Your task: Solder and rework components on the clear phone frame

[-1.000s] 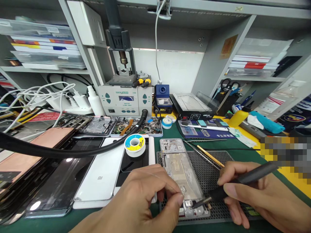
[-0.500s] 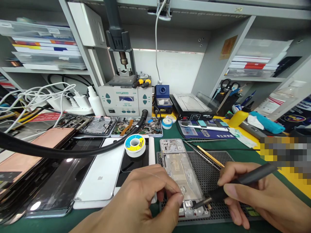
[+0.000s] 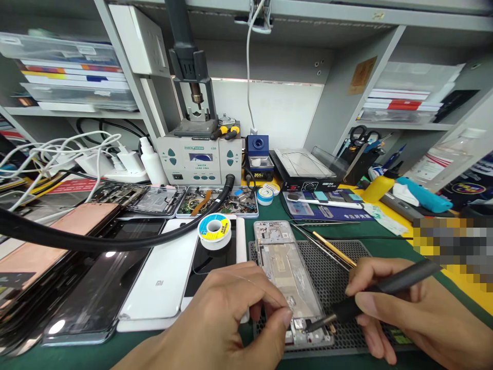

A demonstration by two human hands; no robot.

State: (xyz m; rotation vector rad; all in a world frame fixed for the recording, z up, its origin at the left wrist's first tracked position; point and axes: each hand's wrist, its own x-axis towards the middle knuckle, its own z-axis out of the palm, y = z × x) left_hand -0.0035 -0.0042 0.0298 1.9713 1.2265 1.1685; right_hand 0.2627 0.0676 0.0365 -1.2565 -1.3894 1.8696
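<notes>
An opened phone frame lies lengthwise on a black grid mat. My left hand rests on the frame's near left side, thumb and fingers pinched against its edge. My right hand is closed round a black screwdriver, held like a pen. Its metal tip touches the frame's lower end, just right of my left thumb. The frame's near corner is partly hidden behind my left fingers.
Tweezers and a gold-handled tool lie on the mat's far edge. A solder spool sits on a white phone. Several phones and screens cover the left. A hot-air station, parts trays and a heating plate stand behind.
</notes>
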